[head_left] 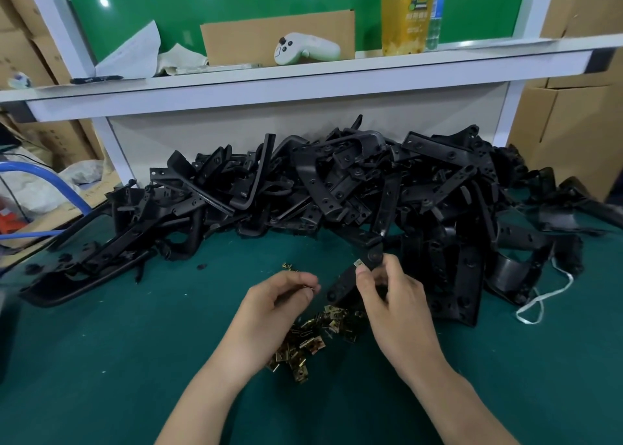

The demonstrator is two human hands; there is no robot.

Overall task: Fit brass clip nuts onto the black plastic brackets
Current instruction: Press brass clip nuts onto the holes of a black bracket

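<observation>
Green mat (101,360), brackets (337,181) heaped at twelve o'clock, seemingly mostly unfitted. Right hand (394,296) grips one bracket (344,283), nut (358,262) on its tip; left hand (279,303) pinches a second nut (315,288).

A white controller (305,48) and yellow cup (406,16) sit on a shelf (303,85). A white cord (542,297) lies on green matting (101,360).

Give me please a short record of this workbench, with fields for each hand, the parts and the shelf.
surface: green mat
left hand: pinches what seems a small clip nut
right hand: holds a black bracket, thumb beside a brass clip nut on its upper end
loose clip nuts: heap on the mat between the wrists
bracket pile: along the back of the mat
shelf: white controller, yellow drink bottle
</observation>
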